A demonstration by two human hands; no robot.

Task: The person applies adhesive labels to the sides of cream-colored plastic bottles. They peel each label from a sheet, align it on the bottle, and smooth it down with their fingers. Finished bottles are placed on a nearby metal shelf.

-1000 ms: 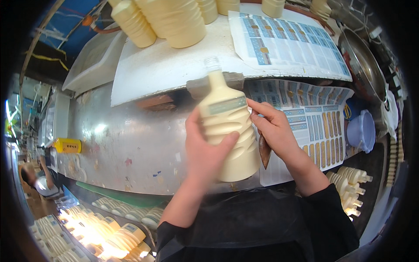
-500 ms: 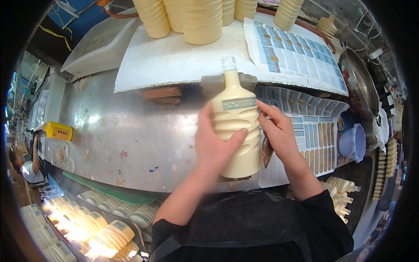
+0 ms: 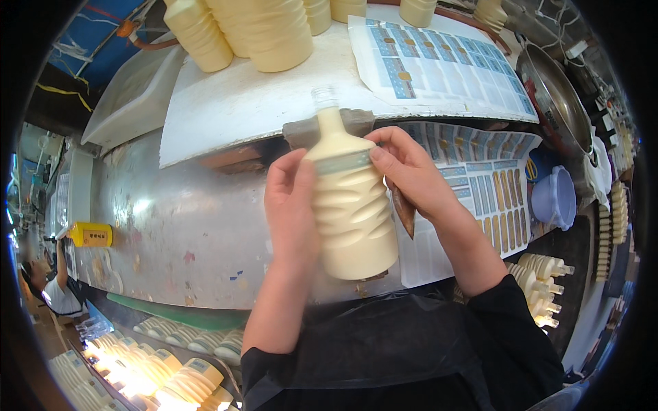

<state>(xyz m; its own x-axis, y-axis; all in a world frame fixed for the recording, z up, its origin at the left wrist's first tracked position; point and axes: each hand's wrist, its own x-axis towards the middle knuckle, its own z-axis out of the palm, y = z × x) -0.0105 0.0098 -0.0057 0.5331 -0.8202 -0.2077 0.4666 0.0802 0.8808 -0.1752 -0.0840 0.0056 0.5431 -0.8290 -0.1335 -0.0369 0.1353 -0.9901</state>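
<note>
A cream bottle (image 3: 356,240) with a rippled body and clear threaded neck leans against a dark block (image 3: 360,122), its base toward me. A blue-green patterned label (image 3: 343,163) runs across its shoulder. My left hand (image 3: 291,198) is closed on the bottle's left side, fingertips and thumb at the label's left end. At the label's right end, my right hand (image 3: 411,168) presses thumb and index finger. Tucked in that same hand, a brown flat pointed tool (image 3: 404,214) sticks out below the palm; its grip end is hidden.
Label sheets lie on the white board (image 3: 233,103) and, as a lower sheet (image 3: 480,178), on the metal table (image 3: 171,226). Several cream bottles (image 3: 277,41) stand at the back. A yellow bottle (image 3: 92,235) is far left, a purple bucket (image 3: 554,198) right. More bottles (image 3: 188,383) lie lower left.
My left hand has shifted from lower on the bottle up to the label's left end, its thumb now off the bottle's front. The view has shifted, and the bottle appears further left.
</note>
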